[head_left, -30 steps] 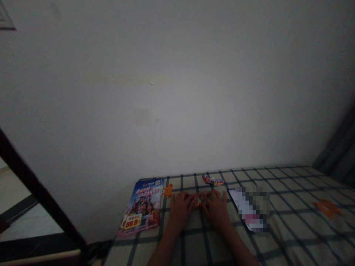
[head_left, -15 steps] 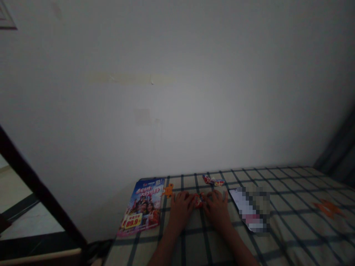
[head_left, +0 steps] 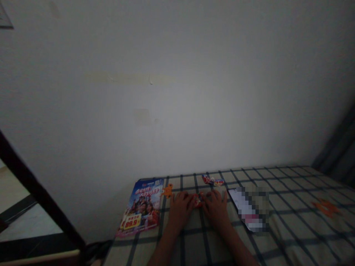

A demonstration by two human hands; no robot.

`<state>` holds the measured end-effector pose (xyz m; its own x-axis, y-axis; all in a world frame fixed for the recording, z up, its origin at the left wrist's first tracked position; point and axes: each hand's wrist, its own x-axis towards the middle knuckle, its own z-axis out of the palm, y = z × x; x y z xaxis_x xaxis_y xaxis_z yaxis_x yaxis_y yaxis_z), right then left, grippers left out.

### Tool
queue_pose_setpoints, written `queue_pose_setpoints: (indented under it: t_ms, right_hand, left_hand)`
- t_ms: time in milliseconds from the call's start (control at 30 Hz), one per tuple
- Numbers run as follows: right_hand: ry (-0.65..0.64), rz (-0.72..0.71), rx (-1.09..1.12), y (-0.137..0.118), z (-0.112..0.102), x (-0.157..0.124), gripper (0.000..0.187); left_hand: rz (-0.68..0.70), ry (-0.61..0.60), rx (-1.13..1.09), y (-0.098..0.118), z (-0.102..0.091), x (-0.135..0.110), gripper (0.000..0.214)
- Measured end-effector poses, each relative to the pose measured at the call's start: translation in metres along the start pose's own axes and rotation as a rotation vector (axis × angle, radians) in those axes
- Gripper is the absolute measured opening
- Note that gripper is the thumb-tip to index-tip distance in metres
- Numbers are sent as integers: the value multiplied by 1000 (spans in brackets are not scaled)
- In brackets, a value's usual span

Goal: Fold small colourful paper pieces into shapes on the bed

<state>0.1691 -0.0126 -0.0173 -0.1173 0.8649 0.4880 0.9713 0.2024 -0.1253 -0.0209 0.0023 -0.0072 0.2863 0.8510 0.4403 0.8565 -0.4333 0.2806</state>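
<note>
A small red piece of folded printed paper point(head_left: 198, 200) lies on the checked cloth, between my two hands. From the left, my left hand point(head_left: 181, 205) has its thumb side and fingertips on the paper's edge. My right hand point(head_left: 215, 205) grips the opposite edge, its outer fingers spread on the cloth. Part of the paper is hidden under the fingers. Just beyond the hands is another folded printed paper piece point(head_left: 213, 181), narrow in the middle and red, white and blue.
Left of my hands lies a stack of colourful flyers point(head_left: 142, 207). A phone point(head_left: 244, 208) with a lit screen, partly blurred out, is to the right. The checked cloth point(head_left: 294, 184) bears orange printed figures and meets a grey wall point(head_left: 194, 111).
The view has shifted very slightly. Both hands stay on the red paper, with hardly any visible finger movement.
</note>
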Motion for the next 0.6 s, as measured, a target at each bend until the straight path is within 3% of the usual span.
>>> queue_pose_setpoints:
  t_ms: [600]
  right_hand:
    - [-32,16,-14,-3,-5,-1,35]
  left_hand:
    - [2,34,-10,2,-1,-1,27]
